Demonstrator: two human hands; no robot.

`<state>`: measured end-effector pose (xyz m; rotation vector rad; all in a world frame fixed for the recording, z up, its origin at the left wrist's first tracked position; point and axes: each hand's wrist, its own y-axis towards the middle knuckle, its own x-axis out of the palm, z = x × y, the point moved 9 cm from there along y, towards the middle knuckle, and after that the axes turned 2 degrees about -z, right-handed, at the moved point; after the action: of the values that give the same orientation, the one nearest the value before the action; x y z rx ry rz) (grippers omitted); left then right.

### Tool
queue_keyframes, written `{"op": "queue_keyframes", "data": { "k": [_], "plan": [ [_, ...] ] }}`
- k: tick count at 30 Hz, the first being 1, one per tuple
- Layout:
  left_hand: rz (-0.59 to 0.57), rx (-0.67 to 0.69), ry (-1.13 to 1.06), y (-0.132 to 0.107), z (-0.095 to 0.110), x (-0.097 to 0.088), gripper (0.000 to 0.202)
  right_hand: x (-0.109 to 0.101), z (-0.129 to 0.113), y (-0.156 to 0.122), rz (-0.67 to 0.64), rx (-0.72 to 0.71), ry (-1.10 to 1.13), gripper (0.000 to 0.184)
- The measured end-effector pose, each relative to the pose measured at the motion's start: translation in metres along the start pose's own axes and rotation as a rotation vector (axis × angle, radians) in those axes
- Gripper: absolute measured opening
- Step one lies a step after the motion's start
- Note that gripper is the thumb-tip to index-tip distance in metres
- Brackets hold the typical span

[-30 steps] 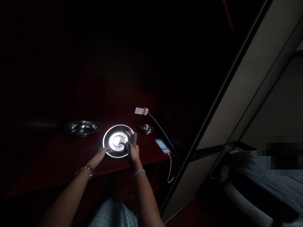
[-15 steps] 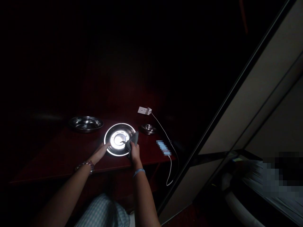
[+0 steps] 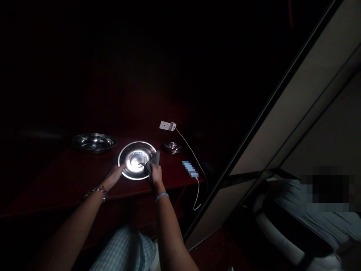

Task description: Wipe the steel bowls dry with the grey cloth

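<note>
A shiny steel basin point(image 3: 135, 150) is at the front part of the dark red table, tilted slightly, with bright light glaring in its middle. My left hand point(image 3: 114, 176) is closed on its near left rim, the thumb lying over the edge. At the right side of the basin, my right hand point(image 3: 156, 176) is closed around a dark grey cloth point(image 3: 153, 159), which lies against the rim and the inside. The fingers under the cloth are hidden.
Left of the basin stands another steel basin point(image 3: 94, 143); to the right are small steel bowls point(image 3: 172, 148). A blurred-out phone point(image 3: 190, 169) on a white cable point(image 3: 188, 145) lies near the table point(image 3: 64, 177) edge. A person point(image 3: 313, 214) is beyond the partition.
The whole scene has shifted a little up and left as my head moved. The glare inside the basin has changed shape. Both hands keep their holds.
</note>
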<state>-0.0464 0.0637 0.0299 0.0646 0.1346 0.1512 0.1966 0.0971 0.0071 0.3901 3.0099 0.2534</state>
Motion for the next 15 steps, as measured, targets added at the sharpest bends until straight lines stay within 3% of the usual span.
{"op": "queue_keyframes", "data": {
  "k": [4,15],
  "plan": [
    [0.011,-0.074,-0.072,0.004,-0.011,0.0,0.022,0.0,-0.002,-0.001,-0.008,-0.026,-0.017,0.024],
    [-0.054,-0.034,-0.035,0.022,-0.029,0.008,0.025,0.0,0.002,0.0,-0.009,-0.02,-0.035,0.024]
  ]
}}
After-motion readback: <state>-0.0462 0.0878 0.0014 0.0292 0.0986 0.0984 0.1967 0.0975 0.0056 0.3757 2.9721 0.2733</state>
